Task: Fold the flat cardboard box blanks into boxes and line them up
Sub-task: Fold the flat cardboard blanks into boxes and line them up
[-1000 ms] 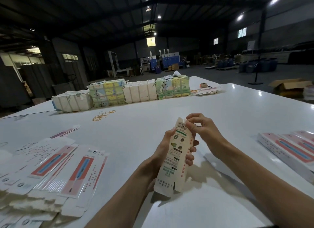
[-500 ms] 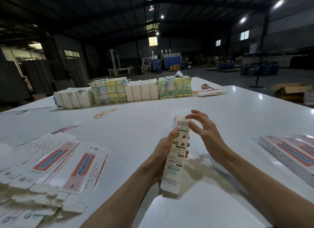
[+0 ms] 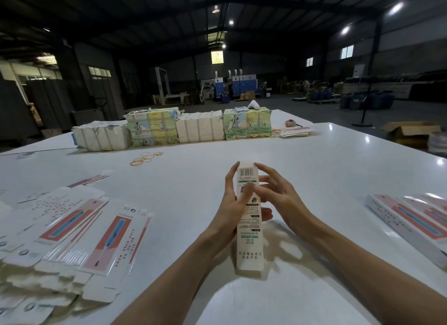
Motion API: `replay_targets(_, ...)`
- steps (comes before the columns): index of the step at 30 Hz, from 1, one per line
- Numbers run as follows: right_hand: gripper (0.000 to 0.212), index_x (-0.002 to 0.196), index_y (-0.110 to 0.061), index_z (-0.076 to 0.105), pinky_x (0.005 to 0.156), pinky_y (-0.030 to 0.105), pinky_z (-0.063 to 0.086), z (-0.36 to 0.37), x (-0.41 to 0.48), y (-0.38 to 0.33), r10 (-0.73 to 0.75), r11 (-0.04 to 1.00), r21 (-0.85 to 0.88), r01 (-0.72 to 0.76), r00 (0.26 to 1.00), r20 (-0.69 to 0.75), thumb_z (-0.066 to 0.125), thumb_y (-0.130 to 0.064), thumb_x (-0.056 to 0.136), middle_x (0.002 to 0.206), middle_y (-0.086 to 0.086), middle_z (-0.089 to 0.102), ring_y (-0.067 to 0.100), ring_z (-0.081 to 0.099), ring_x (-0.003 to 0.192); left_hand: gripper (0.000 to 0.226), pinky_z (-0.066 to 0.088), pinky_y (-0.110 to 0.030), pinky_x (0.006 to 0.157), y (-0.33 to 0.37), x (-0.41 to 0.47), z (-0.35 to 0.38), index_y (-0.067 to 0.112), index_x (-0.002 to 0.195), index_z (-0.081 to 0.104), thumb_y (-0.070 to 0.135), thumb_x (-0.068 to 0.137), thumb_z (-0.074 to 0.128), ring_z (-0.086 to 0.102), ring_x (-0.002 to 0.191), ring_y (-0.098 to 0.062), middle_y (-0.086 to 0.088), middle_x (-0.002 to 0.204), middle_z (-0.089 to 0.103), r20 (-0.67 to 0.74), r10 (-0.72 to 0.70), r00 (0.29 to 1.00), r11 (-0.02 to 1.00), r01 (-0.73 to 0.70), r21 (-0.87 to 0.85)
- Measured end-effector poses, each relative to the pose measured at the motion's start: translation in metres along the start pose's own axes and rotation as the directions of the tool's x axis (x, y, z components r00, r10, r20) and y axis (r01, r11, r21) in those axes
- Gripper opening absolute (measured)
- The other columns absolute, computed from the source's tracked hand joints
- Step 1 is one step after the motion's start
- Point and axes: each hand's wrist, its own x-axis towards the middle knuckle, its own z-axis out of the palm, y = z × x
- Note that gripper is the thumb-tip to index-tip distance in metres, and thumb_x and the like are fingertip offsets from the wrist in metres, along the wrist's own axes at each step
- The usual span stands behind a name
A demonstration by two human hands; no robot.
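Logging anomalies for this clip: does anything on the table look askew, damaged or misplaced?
Minor only: the flat blanks at left lie in a sloppy fanned pile, rubber bands are scattered loose, and the wrapping on the leftmost bundle looks torn. The held box seems intact.

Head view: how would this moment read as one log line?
left hand: grips box, upright on table | right hand: touches box top | flat blanks: piled left | finished boxes: right
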Motion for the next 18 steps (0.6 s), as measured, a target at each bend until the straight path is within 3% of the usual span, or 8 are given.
replay_targets(3,0.048,0.137,-0.034,0.059,0.099,0.052,0.059,-0.003,0.002,0.000,0.021,0.998,0.052,-0.022,1.000,0.017,0.070,-0.029,0.090,0.116,0.003,0.072,0.033,0.070,0.115,0.086,0.065,-0.046,0.080,0.000,-0.002,0.000,0.060,0.148,0.023,0.034,0.092,0.082,0.077,0.096,-0.041,-0.016,0.128,0.063,0.055,-0.029,0.998,0.999,0.027,0.033)
replay_targets(5,0.044,0.131,-0.027,0.061,0.097,0.054,0.060,-0.005,0.002,0.000,0.048,0.995,0.091,-0.051,0.998,0.030,0.069,-0.025,0.088,0.114,0.006,0.071,0.036,0.070,0.114,0.090,0.065,-0.042,0.078,0.001,-0.003,0.002,0.058,0.144,0.026,0.028,0.086,0.089,0.077,0.093,-0.041,-0.018,0.125,0.062,0.075,-0.056,0.996,0.998,0.054,0.029)
replay_targets(10,0.022,0.122,-0.022,0.066,0.092,0.041,0.062,-0.006,0.003,0.001,0.057,0.995,0.082,-0.057,0.998,0.007,0.062,-0.031,0.102,0.113,0.006,0.073,0.031,0.073,0.111,0.091,0.064,-0.041,0.074,0.003,-0.004,0.003,0.056,0.140,0.030,0.016,0.084,0.089,0.077,0.086,-0.038,-0.020,0.119,0.066,0.088,-0.099,0.991,0.995,0.096,0.036)
replay_targets(14,0.021,0.127,-0.022,0.060,0.085,0.039,0.063,-0.013,0.010,0.003,0.124,0.985,0.140,-0.099,0.976,-0.182,0.051,-0.030,0.110,0.108,0.011,0.077,0.034,0.076,0.102,0.087,0.064,-0.041,0.072,0.001,-0.005,0.002,0.067,0.131,0.032,0.018,0.085,0.087,0.077,0.082,-0.038,-0.006,0.099,0.075,0.131,-0.134,0.982,0.989,0.124,0.086)
replay_targets(18,0.022,0.125,-0.014,0.068,0.081,0.035,0.064,-0.019,0.011,0.006,0.112,0.994,0.037,-0.107,0.977,-0.183,0.057,-0.023,0.108,0.106,0.008,0.080,0.031,0.077,0.102,0.088,0.063,-0.044,0.071,0.002,-0.005,0.004,0.066,0.132,0.031,0.019,0.084,0.088,0.075,0.078,-0.038,-0.012,0.101,0.074,0.189,-0.159,0.969,0.985,0.142,0.100)
